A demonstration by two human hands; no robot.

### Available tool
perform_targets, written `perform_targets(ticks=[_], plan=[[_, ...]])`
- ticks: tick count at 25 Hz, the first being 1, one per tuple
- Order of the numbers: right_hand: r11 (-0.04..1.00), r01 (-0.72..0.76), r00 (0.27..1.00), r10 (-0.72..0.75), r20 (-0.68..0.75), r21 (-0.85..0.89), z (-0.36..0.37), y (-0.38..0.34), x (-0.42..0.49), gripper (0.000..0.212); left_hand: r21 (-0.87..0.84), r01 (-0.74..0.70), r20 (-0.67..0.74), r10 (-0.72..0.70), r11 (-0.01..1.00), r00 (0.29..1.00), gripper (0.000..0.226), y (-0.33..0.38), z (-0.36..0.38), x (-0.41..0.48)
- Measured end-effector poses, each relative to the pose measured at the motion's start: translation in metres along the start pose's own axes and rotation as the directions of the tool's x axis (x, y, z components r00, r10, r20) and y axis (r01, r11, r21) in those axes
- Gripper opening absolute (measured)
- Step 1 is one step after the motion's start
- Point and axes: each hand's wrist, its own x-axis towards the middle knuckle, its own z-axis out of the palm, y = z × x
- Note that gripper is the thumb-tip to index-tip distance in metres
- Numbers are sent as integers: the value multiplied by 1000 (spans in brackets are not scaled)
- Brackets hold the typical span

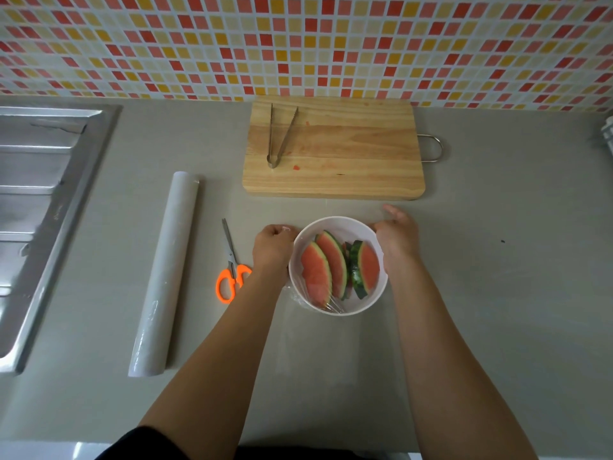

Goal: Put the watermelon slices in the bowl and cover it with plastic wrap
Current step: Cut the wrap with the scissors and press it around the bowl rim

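Nearest you, a loose tail of plastic wrap (331, 353) lies flat on the desk (497, 277), running up to the white bowl (335, 221). The watermelon slices (331, 270) are already in the bowl, standing on edge, with film crinkled over the near rim.

Both hands are at the bowl. The left hand (273, 245) is at the left rim with fingers curled, and looks to be pinching the film there. The right hand (398, 237) sits against the right rim, thumb out. Honestly can't tell if it's gripping wrap or just pressing.

So I'd say we're at the covering stage. Tip: pull the film taut sideways, then smooth it down the outside wall all round. That near tail probably wants tucking under or trimming.

Left of the bowl are orange-handled scissors (232, 267), then the wrap roll (167, 270), then the sink (39, 200). Further back is a cutting board (335, 151) with tongs (280, 134) on it.
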Motion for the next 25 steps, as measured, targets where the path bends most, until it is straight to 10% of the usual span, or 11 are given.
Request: perform_targets(ticks=[12,19,25], plan=[[999,35,999,-35,-17,-21,0,-2,2,57,379,-321,77,316,868,946,16,-1,-12,5],[999,34,999,-34,-10,-5,0,-1,3,54,-134,-539,208,555,832,805,29,-5,-8,-11],[999,36,999,-37,-21,-10,0,-1,5,55,187,-574,284,516,797,808,13,-3,-16,0]])
